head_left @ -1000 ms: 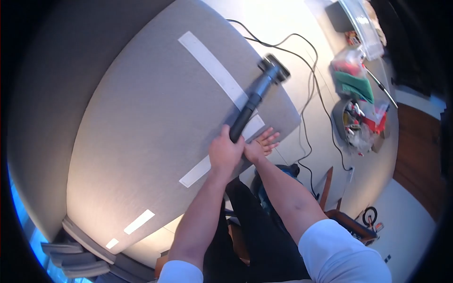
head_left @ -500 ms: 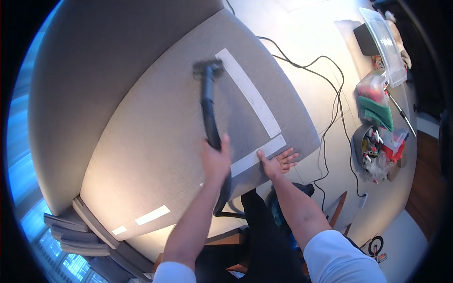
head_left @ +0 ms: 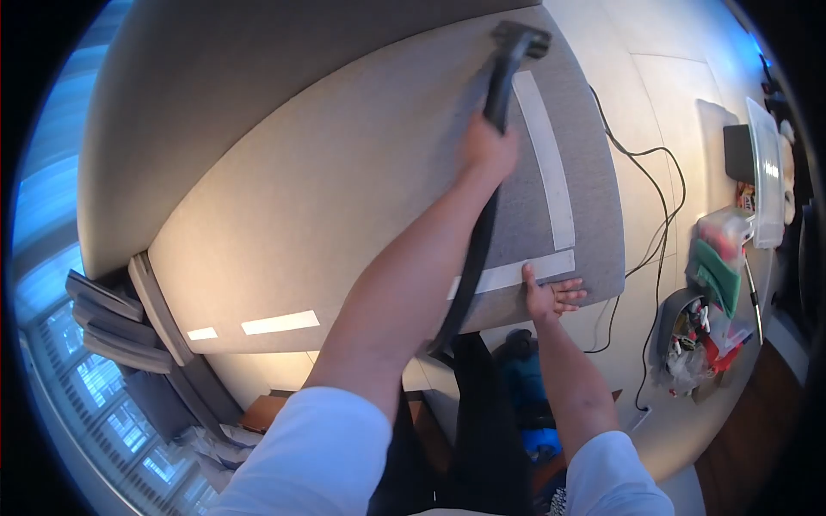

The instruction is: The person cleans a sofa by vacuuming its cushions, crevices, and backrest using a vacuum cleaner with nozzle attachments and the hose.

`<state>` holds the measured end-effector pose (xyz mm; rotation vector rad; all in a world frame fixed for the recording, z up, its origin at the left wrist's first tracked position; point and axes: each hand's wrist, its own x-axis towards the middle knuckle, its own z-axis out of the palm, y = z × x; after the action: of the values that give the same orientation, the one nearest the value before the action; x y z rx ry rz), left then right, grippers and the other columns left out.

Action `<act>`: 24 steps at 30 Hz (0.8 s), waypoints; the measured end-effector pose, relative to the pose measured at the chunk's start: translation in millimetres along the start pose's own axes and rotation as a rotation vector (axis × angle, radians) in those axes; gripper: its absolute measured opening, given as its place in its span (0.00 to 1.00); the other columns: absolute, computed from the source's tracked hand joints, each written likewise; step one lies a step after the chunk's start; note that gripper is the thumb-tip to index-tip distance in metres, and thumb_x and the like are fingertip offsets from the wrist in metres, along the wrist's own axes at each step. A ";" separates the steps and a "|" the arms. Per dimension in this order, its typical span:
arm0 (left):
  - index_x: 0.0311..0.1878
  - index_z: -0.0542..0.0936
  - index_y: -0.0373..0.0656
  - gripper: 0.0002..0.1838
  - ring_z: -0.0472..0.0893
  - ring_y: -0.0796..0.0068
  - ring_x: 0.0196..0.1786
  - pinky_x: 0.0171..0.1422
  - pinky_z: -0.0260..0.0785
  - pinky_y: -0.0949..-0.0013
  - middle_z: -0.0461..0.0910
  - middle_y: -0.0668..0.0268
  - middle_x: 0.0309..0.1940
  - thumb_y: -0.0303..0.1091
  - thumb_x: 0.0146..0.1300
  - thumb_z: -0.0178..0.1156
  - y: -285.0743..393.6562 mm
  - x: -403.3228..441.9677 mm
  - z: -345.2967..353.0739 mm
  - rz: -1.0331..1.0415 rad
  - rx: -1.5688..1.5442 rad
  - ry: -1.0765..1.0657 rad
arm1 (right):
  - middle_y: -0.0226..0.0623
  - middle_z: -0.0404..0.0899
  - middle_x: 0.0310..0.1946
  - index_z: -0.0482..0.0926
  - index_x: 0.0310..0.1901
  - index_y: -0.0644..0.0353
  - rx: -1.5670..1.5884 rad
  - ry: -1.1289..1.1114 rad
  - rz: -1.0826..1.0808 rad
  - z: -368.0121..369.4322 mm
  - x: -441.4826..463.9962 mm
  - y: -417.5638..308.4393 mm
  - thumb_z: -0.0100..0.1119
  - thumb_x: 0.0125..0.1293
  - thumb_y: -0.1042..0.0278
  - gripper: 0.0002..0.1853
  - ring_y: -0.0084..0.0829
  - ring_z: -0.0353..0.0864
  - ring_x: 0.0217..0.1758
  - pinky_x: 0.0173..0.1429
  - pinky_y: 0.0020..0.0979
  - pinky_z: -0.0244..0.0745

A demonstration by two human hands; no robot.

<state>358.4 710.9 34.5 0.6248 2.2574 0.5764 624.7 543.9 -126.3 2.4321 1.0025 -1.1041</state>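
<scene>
Gripping a slim black plastic vac wand (head_left: 499,95), L hand (head_left: 489,150) is closed round the tube, over the wide grey fabric seat (head_left: 344,198), twd its far R corner. Wand's flat dark nozzle (head_left: 521,39), blurred, is at that corner, just past the end of a long white rectangular strip (head_left: 548,163); can't tell if it's touching fabric. Bendy black hose (head_left: 471,267) runs from L hand down past the near edge. R hand (head_left: 555,299) is open w/ fingers spread, holding nothing, by the near R corner, thumb over a 2nd white strip (head_left: 503,275). Teal-&-black vac body (head_left: 523,374) sits below the near edge; thin black cable (head_left: 633,155) loops beyond R edge.
</scene>
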 end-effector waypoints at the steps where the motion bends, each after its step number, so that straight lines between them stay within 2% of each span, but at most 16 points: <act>1: 0.66 0.73 0.36 0.31 0.84 0.43 0.58 0.63 0.77 0.50 0.84 0.41 0.53 0.49 0.68 0.63 -27.6 -29.9 -16.0 -0.067 -0.018 0.015 | 0.52 0.01 0.79 0.11 0.78 0.51 -0.009 0.006 0.000 0.9 -1.3 1.1 0.69 0.41 0.13 0.87 0.72 0.05 0.80 0.81 0.71 0.29; 2: 0.65 0.73 0.36 0.31 0.84 0.42 0.57 0.62 0.77 0.49 0.84 0.40 0.52 0.49 0.68 0.63 -87.5 -44.5 -12.1 -0.016 -0.003 0.091 | 0.52 0.02 0.79 0.11 0.78 0.50 0.000 0.012 -0.005 2.0 -0.5 0.9 0.69 0.41 0.13 0.87 0.73 0.06 0.80 0.81 0.71 0.29; 5: 0.61 0.75 0.35 0.31 0.84 0.39 0.55 0.60 0.76 0.47 0.84 0.40 0.49 0.53 0.67 0.65 -218.5 -173.6 -47.9 -0.190 -0.039 0.045 | 0.53 0.02 0.79 0.11 0.78 0.50 0.004 0.040 -0.014 3.4 1.1 4.3 0.68 0.42 0.12 0.86 0.73 0.07 0.81 0.81 0.71 0.29; 7: 0.61 0.75 0.36 0.31 0.84 0.39 0.54 0.59 0.76 0.46 0.84 0.40 0.48 0.53 0.66 0.66 -290.0 -270.2 -67.0 -0.425 0.011 0.001 | 0.55 0.03 0.79 0.12 0.79 0.51 -0.008 0.061 -0.030 4.3 -3.7 5.2 0.67 0.42 0.11 0.86 0.73 0.08 0.81 0.81 0.70 0.28; 9: 0.58 0.75 0.36 0.29 0.86 0.42 0.51 0.56 0.77 0.49 0.86 0.42 0.45 0.50 0.66 0.67 -334.3 -333.6 -77.7 -0.513 -0.039 0.050 | 0.60 0.07 0.80 0.15 0.80 0.55 -0.030 0.169 -0.120 7.2 -12.7 2.7 0.59 0.52 0.11 0.79 0.73 0.10 0.81 0.81 0.70 0.25; 10: 0.57 0.75 0.36 0.27 0.87 0.43 0.49 0.54 0.78 0.50 0.86 0.43 0.43 0.50 0.66 0.67 -346.5 -348.5 -76.0 -0.514 -0.108 0.123 | 0.60 0.07 0.80 0.15 0.80 0.55 -0.049 0.186 -0.133 14.8 -11.7 1.9 0.59 0.52 0.11 0.79 0.73 0.10 0.81 0.81 0.70 0.25; 12: 0.52 0.76 0.36 0.25 0.88 0.45 0.41 0.47 0.78 0.49 0.86 0.46 0.35 0.48 0.67 0.68 -328.2 -314.4 -85.5 -0.505 -0.131 0.188 | 0.66 0.12 0.80 0.22 0.81 0.61 -0.162 0.319 -0.414 37.3 -32.8 -12.3 0.49 0.63 0.15 0.69 0.71 0.11 0.82 0.81 0.68 0.21; 13: 0.52 0.76 0.35 0.25 0.88 0.45 0.40 0.45 0.78 0.49 0.85 0.47 0.32 0.48 0.67 0.67 -325.5 -284.8 -87.4 -0.456 -0.198 0.217 | 0.69 0.18 0.81 0.28 0.81 0.66 -0.182 0.252 -0.380 45.7 -54.5 -31.8 0.42 0.71 0.21 0.61 0.68 0.13 0.84 0.81 0.68 0.19; 14: 0.50 0.76 0.34 0.21 0.87 0.56 0.38 0.44 0.77 0.56 0.84 0.52 0.32 0.44 0.69 0.66 -321.6 -251.1 -89.9 -0.394 -0.170 0.272 | 0.69 0.20 0.81 0.29 0.82 0.66 -0.240 0.268 -0.399 57.6 -73.9 -56.7 0.42 0.70 0.21 0.61 0.66 0.13 0.84 0.82 0.66 0.19; 15: 0.50 0.76 0.34 0.22 0.86 0.57 0.36 0.41 0.76 0.55 0.83 0.53 0.30 0.45 0.69 0.66 -323.1 -212.1 -92.4 -0.319 -0.191 0.307 | 0.69 0.21 0.82 0.31 0.82 0.66 -0.294 0.283 -0.417 73.9 -85.9 -76.5 0.41 0.70 0.20 0.61 0.63 0.14 0.85 0.82 0.64 0.19; 16: 0.50 0.76 0.34 0.22 0.86 0.59 0.35 0.39 0.75 0.55 0.82 0.54 0.29 0.45 0.69 0.66 -319.4 -173.5 -97.7 -0.277 -0.132 0.349 | 0.69 0.22 0.82 0.33 0.82 0.67 -0.330 0.315 -0.576 92.6 -93.1 -90.6 0.40 0.71 0.21 0.59 0.63 0.13 0.85 0.82 0.64 0.18; 17: 0.50 0.76 0.35 0.23 0.86 0.59 0.35 0.39 0.76 0.55 0.82 0.54 0.29 0.48 0.69 0.66 -307.4 -135.5 -111.2 -0.298 -0.223 0.313 | 0.69 0.24 0.82 0.35 0.82 0.68 -0.368 0.343 -0.735 111.8 -100.0 -103.0 0.39 0.72 0.23 0.58 0.63 0.13 0.85 0.82 0.64 0.16; 19: 0.47 0.77 0.35 0.24 0.87 0.58 0.34 0.41 0.78 0.56 0.83 0.55 0.28 0.50 0.68 0.66 -279.5 -74.1 -141.9 -0.219 -0.096 0.378 | 0.70 0.27 0.82 0.38 0.82 0.68 -0.513 0.284 -0.897 138.5 -130.5 -138.4 0.37 0.75 0.26 0.54 0.64 0.15 0.85 0.82 0.64 0.14; 21: 0.53 0.76 0.34 0.27 0.88 0.45 0.42 0.47 0.79 0.50 0.86 0.46 0.36 0.52 0.69 0.65 -278.3 -27.1 -167.6 -0.168 -0.121 0.341 | 0.69 0.31 0.82 0.42 0.82 0.66 -0.599 0.322 -1.108 171.7 -157.8 -158.5 0.39 0.77 0.30 0.50 0.66 0.20 0.86 0.82 0.67 0.17; 22: 0.53 0.76 0.34 0.27 0.88 0.45 0.42 0.47 0.79 0.50 0.86 0.46 0.36 0.52 0.69 0.65 -279.8 -14.8 -178.8 -0.168 -0.123 0.332 | 0.69 0.31 0.82 0.42 0.82 0.66 -0.604 0.325 -1.101 181.9 -169.6 -164.8 0.39 0.77 0.30 0.50 0.66 0.20 0.86 0.82 0.67 0.17; 24: 0.51 0.78 0.33 0.27 0.88 0.44 0.44 0.49 0.79 0.50 0.86 0.45 0.37 0.53 0.69 0.65 -286.9 0.1 -196.1 -0.181 -0.237 0.267 | 0.63 0.34 0.83 0.44 0.83 0.60 -0.755 0.289 -1.308 199.0 -184.5 -172.9 0.37 0.77 0.30 0.48 0.61 0.24 0.87 0.83 0.66 0.21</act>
<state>139.1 443.5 -0.4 0.2328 2.4097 0.8608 309.8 478.6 -116.8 1.1744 2.6264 -0.3840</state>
